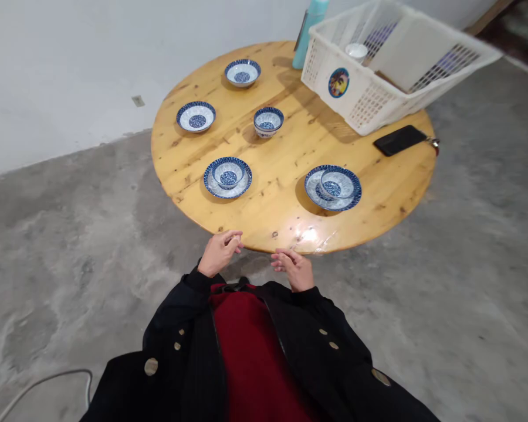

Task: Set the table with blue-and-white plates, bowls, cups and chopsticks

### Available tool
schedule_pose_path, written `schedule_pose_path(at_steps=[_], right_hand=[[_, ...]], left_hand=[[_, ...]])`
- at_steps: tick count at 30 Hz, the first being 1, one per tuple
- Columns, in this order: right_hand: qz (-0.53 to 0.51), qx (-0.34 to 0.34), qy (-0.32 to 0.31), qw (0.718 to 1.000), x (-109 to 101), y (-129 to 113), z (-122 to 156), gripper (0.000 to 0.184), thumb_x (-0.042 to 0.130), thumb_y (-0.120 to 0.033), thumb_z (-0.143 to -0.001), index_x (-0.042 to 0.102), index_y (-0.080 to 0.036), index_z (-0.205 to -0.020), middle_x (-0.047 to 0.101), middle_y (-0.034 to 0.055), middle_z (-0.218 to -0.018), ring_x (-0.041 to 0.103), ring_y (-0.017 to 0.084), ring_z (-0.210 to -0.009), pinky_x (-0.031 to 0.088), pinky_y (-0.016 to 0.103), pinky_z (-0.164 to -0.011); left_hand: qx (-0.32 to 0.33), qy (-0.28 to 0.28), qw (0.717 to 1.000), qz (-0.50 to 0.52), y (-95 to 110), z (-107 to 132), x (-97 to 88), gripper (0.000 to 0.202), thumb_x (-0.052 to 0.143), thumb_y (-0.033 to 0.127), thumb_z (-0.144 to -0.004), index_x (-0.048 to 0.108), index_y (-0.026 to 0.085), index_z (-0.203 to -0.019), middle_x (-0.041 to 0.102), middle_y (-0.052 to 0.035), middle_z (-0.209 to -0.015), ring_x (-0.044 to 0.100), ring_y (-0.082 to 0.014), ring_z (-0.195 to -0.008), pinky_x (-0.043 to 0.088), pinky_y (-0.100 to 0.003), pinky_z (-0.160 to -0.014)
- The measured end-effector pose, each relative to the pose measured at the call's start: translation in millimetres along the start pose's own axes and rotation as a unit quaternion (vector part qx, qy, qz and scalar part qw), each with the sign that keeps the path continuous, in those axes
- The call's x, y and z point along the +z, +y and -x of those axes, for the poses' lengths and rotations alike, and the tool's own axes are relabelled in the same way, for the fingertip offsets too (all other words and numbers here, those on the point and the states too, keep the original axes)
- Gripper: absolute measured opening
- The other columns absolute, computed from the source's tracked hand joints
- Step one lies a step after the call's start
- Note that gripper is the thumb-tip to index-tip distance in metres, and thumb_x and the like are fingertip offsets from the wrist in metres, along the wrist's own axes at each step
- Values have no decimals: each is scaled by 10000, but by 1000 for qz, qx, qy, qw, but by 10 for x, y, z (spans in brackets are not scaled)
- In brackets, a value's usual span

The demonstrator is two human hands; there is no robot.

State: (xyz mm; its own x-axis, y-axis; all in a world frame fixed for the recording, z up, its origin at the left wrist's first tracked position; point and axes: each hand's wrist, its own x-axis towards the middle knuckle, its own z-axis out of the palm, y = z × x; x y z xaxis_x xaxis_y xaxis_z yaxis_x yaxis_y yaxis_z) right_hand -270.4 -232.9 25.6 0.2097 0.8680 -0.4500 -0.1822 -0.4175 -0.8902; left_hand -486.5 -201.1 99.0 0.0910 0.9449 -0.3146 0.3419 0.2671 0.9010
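Both my hands hang close to my body at the near edge of a round wooden table (290, 146). My left hand (219, 252) has its fingers curled in loosely, and nothing shows in them. My right hand (294, 268) is also loosely curled and holds nothing that I can see. On the table nearest my hands, a blue-and-white bowl sits on a plate (227, 176) at the left and another bowl sits on a plate (333, 187) at the right. Farther back stand a lone small bowl (268, 121) and two shallow dishes (196, 116) (242, 72).
A white plastic basket (378, 64) stands at the table's far right with a small white cup (356, 51) inside. A teal bottle (310, 32) stands behind it. A black phone (399, 140) lies near the right edge. Concrete floor surrounds the table, with a wall behind.
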Motion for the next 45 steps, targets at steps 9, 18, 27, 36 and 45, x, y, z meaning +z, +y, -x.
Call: schedule_pose_path(at_steps=[9,18,27,36,45], right_hand=[[11,-9,-22,1000,1125,-38,-85,364,768,-441,-602,701,-159,-823,740,51,-701,662,143,-516,536,242,-457],[-8,-10,70,997,2115,-9,-188,289,748,-347,-623,676,-156,-828,721,35,-681,666,142,-518,558,247,-468],[12,-53,190,980,2213,-280,-430,249,714,-295,-648,660,-141,-836,716,32,-680,677,140,-512,579,240,-488],[119,-95,270,951,2306,-475,-1137,275,668,-358,-731,638,-148,-905,667,0,-683,679,149,-539,608,270,-527],[191,-24,309,932,2481,-463,-1406,403,624,-451,-764,656,-118,-988,717,102,-841,689,221,-573,615,385,-556]], left_hand=[[-7,88,995,38,-332,64,-1268,405,555,421,-832,697,132,-1078,744,-70,-843,689,-163,-697,547,-271,-693],[-50,138,988,40,-917,68,-2696,437,570,459,-829,692,126,-1084,741,-71,-845,668,-157,-707,529,-269,-693],[-9,-12,1000,22,-1021,-482,-2867,432,512,438,-875,689,128,-1120,742,-68,-857,694,-172,-727,546,-288,-733],[44,-176,975,-129,-657,-1447,-2766,385,466,368,-925,698,201,-1183,759,-23,-857,712,-169,-796,521,-249,-762],[125,-277,932,-198,-310,-2506,-2263,500,395,284,-957,516,138,-1420,741,-58,-1033,693,-185,-925,525,-304,-894]])
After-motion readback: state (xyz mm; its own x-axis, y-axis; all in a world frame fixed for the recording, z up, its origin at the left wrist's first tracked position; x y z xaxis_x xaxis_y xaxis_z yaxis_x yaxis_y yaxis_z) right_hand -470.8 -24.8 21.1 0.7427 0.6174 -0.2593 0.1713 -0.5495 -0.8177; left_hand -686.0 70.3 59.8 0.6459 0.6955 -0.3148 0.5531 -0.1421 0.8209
